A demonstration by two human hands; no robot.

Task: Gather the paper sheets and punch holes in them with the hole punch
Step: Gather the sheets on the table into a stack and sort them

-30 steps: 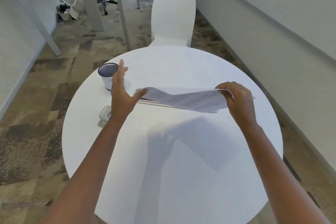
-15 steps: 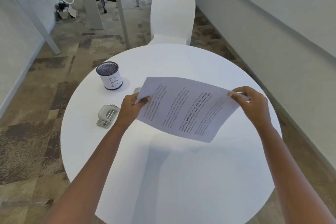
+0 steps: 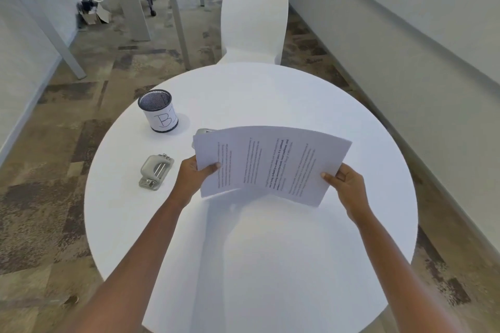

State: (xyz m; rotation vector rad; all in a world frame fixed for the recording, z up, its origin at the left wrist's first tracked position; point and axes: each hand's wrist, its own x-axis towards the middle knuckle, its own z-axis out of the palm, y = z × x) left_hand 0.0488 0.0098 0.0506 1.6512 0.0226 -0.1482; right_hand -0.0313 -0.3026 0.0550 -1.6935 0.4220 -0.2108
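Printed paper sheets [image 3: 270, 165] are held in a stack above the round white table [image 3: 270, 265], tilted up toward me and bowed slightly. My left hand [image 3: 193, 174] grips their left edge with the thumb on top. My right hand [image 3: 347, 184] pinches the lower right corner. A grey metal hole punch [image 3: 155, 171] lies on the table to the left of my left hand, apart from it. A small grey object [image 3: 201, 132] peeks out behind the sheets' top left corner, mostly hidden.
A black mesh pen cup [image 3: 159, 111] labelled "B" stands at the table's left rear. A white chair [image 3: 254, 21] faces the far edge. Metal desk legs [image 3: 176, 11] and an office chair base stand on the carpet beyond. A wall runs along the right.
The sheets rose from lying nearly flat by the table to being held up facing me. My left hand closed on their left edge. Both hands drew the stack nearer.
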